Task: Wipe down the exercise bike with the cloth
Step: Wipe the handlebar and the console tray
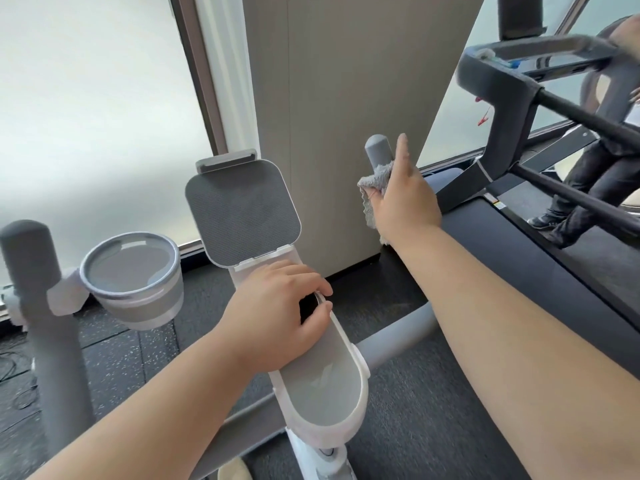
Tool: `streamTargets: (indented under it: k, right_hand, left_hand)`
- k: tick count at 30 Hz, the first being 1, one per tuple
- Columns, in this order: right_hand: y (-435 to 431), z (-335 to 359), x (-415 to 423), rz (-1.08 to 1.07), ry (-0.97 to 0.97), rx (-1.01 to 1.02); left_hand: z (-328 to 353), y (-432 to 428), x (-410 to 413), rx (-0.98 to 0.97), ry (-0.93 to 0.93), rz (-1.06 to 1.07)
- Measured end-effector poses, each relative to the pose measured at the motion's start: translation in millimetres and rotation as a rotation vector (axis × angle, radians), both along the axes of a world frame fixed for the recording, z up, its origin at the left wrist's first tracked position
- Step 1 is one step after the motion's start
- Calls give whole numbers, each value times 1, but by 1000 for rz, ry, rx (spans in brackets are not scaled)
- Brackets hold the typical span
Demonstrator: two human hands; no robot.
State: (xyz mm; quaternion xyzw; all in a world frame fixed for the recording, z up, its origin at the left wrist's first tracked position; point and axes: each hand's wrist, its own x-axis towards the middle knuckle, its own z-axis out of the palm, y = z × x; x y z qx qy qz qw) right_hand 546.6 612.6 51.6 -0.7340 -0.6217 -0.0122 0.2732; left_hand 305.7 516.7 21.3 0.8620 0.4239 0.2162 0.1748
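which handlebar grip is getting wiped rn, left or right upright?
The right upright grip: the right hand wraps the grey cloth around it. The left upright grip stands untouched beside the cup holder.

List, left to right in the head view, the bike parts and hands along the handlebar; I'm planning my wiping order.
Left handlebar grip → cup holder → tablet holder → left hand on the console → cloth → right hand.

**No readable text in your view**

You have no legible words, numbers or brand names here. The exercise bike's console [325,386] carries only a faint pale emblem, no letters. A small label on the treadmill's side rail [498,204] is too tiny to read.
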Motion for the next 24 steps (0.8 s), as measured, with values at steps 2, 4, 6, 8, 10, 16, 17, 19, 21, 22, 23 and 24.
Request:
streamTargets:
  k: [2, 4, 6, 8, 10, 16, 17, 19, 21, 22, 23, 24]
  right_hand:
    - [-6, -4, 6, -21, -47, -60]
    - [-21, -14, 17, -50, -183, -131]
    - [-37, -21, 24, -59, -297, -151]
    - [-37, -21, 26, -78, -298, -172]
    - [-24, -14, 22, -111, -200, -199]
    - [-10, -1, 8, 43, -26, -59]
    - [-13, -1, 10, 32, -28, -108]
    - [-22, -7, 20, -18, -99, -201]
    - [-33, -13, 28, -57, -165, -237]
    - [-33, -12, 30, -74, -156, -250]
    - [-30, -10, 29, -89, -139, -262]
    - [-25, -8, 28, -98, -117, -268]
  left_hand:
    - [1, 1, 1, -4, 3, -6]
    - [1, 1, 1, -5, 4, -8]
    - [2, 1, 0, -8, -3, -9]
    - [2, 1, 0, -10, -16, -4]
    - [2, 1, 0, -13, -23, -6]
    - [2, 0, -3, -25, -38, -15]
    - [2, 0, -2, -26, -39, -16]
    - [3, 0, -2, -23, -36, -16]
    - [2, 0, -2, -23, -33, -16]
    - [3, 0, -1, -21, -34, -13]
    - [3, 1, -1, -20, -36, -11]
    - [3, 1, 0, -19, -36, -10]
